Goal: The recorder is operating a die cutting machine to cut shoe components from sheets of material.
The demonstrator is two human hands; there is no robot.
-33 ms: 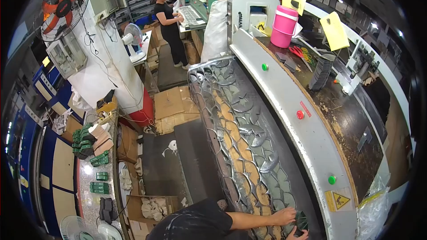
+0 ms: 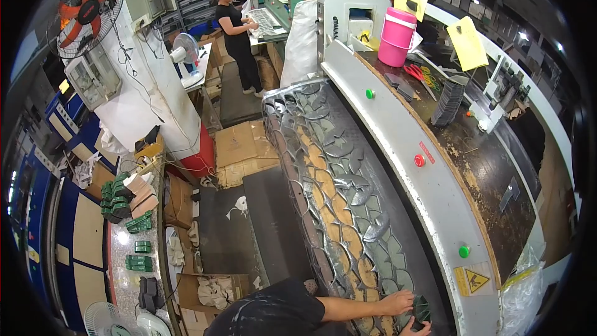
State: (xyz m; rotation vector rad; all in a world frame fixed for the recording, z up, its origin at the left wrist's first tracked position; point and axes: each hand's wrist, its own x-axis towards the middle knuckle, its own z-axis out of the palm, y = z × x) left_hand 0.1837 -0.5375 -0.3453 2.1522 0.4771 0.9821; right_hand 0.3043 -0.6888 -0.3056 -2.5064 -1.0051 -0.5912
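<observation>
At the lower edge, my left hand (image 2: 397,303) reaches in from the left, its fingers bent against a small dark green piece (image 2: 422,308). My right hand (image 2: 415,328) grips the same piece from below, thumb and finger on either side; the frame edge cuts part of it off. Both hands are at the near end of a long dark machine bed (image 2: 407,236). Along the bed lie grey-green sheets (image 2: 377,211) cut into curved, overlapping shapes, with a tan strip (image 2: 324,180) of rounded outlines beside them.
A pale curved machine rail (image 2: 398,130) with green and red buttons runs along the right. Beyond it are a pink jug (image 2: 397,37), red-handled scissors (image 2: 415,72) and a stack of dark pieces (image 2: 450,101). Left is a counter (image 2: 124,289) with green bundles. A co-worker (image 2: 236,37) stands far back.
</observation>
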